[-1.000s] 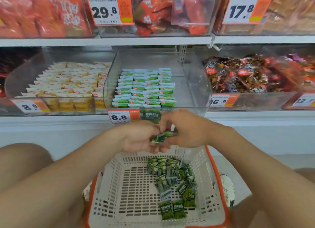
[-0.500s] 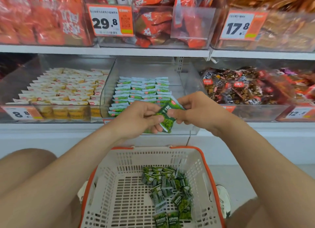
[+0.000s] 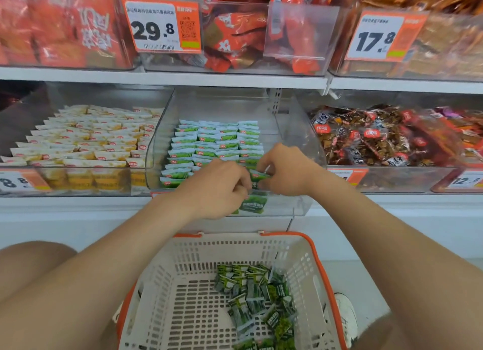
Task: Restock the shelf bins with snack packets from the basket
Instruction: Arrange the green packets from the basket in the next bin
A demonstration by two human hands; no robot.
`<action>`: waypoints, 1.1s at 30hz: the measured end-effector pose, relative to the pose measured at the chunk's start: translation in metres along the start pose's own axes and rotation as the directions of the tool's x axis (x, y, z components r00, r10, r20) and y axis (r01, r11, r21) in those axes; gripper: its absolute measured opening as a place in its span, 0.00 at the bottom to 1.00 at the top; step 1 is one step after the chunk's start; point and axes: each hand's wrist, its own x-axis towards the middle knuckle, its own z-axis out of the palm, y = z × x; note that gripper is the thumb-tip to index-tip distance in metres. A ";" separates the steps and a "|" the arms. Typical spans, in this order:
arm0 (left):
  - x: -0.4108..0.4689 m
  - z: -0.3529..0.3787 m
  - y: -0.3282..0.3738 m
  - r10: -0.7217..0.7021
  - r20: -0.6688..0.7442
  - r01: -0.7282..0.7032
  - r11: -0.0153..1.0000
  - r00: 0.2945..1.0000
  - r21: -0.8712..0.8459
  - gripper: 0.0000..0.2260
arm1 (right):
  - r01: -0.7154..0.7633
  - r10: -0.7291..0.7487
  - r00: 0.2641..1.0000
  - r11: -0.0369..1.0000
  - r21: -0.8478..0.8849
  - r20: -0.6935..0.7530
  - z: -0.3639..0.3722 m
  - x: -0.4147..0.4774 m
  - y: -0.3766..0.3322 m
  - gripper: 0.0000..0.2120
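Left hand (image 3: 222,187) and right hand (image 3: 285,171) together pinch green packets (image 3: 257,175) at the front of the middle bin (image 3: 300,130), six o'clock of its tidy rows (image 3: 217,140). Its three o'clock side looks unfilled, and a heap (image 3: 258,300) at four o'clock in the basket (image 3: 324,271) awaits shelving.

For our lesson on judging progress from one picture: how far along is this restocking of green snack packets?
Done: neat rows of green packets fill most of the middle bin. In hand: the left hand and right hand pinch a held packet at the front row. Left: a loose pile lies in the basket, and the bin's right strip is bare. Probably past halfway.
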 end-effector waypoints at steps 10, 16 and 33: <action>0.012 -0.002 -0.010 0.026 0.183 -0.025 1.000 0.983 -0.008 0.11 | -0.026 0.017 0.987 0.998 0.056 0.158 -0.007 0.021 0.015 0.17; 0.011 0.000 -0.018 0.044 0.139 -0.043 0.999 0.989 -0.011 0.08 | 0.050 -0.055 0.975 0.998 0.029 0.213 -0.008 0.023 0.012 0.08; 0.028 -0.003 -0.029 0.078 -0.137 -0.072 0.996 0.988 0.050 0.09 | -0.268 0.214 0.955 0.918 0.293 0.205 -0.016 0.029 0.013 0.06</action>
